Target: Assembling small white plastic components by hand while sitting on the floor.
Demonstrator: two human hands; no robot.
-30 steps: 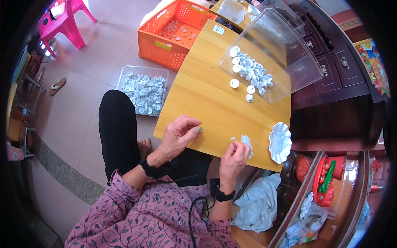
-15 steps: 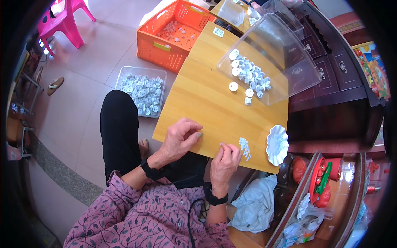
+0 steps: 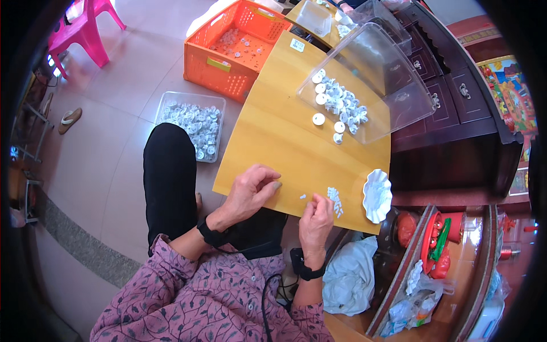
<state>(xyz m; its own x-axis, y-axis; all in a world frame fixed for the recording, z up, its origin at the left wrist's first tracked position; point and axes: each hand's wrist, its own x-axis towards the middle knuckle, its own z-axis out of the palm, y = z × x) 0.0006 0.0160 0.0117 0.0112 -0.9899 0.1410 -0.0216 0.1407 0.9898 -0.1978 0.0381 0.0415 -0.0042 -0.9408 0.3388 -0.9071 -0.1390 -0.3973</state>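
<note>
My left hand [image 3: 252, 191] rests by the near edge of the wooden table [image 3: 273, 119]. Its fingers are curved, the thumb tip is apart from the index finger, and I see nothing between them. To the right, my right hand [image 3: 317, 219] has its fingers drawn together over the table edge; whatever they may hold is hidden. One small white plastic piece [image 3: 302, 196] lies on the tabletop between the hands. Just beyond my right fingers is a small heap of white pieces [image 3: 335, 200]. A white scalloped dish [image 3: 377, 196] with pale contents stands right of it.
White round plastic parts [image 3: 345, 105] spill from a tipped clear bin [image 3: 407, 108]. Left of the table are a clear tub [image 3: 194, 122] full of similar parts and an orange crate [image 3: 219, 71]. A dark cabinet [image 3: 456, 142] borders the right; an open drawer [image 3: 456, 268] sits below.
My right hand has shifted slightly right, toward the heap, and a single white piece now shows on the table where its fingertips were. My left hand stays nearly in place. The view has moved slightly.
</note>
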